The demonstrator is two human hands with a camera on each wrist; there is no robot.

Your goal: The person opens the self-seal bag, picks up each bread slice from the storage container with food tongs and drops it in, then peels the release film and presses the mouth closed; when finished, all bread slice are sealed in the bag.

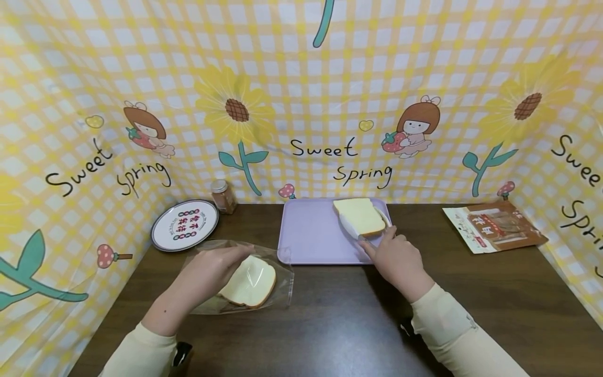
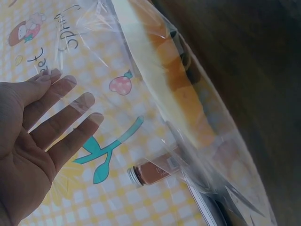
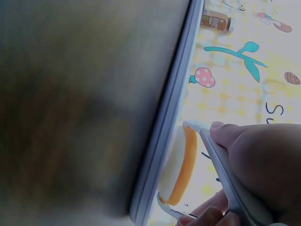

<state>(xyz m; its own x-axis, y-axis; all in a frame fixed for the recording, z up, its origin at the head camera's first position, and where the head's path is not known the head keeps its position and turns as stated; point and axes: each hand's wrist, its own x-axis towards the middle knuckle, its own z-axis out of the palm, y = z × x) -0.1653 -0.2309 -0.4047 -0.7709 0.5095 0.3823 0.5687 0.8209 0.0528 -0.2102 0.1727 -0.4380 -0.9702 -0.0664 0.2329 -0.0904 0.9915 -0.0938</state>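
Notably, the left-wrist view details what the head view hides: the left hand (image 1: 212, 264) pinches the film of the clear bag (image 1: 282, 296) between thumb and forefinger, remaining fingers apart. We locate the bagged slice (image 1: 256, 285) inside, near the lavender tray (image 1: 311, 235). From the right-wrist view, we confirm the right hand (image 1: 400, 259) gripping the grey tongs (image 3: 218, 162); their arms flank the second slice (image 1: 360, 217), over the tray's far right part. We cannot tell whether this slice touches the tray. We find open room across the tray's left half and between the forearms. Materials: film, glossy and creased; tray, round-cornered with raised rim; slices, squarish, pale, brown-crusted.
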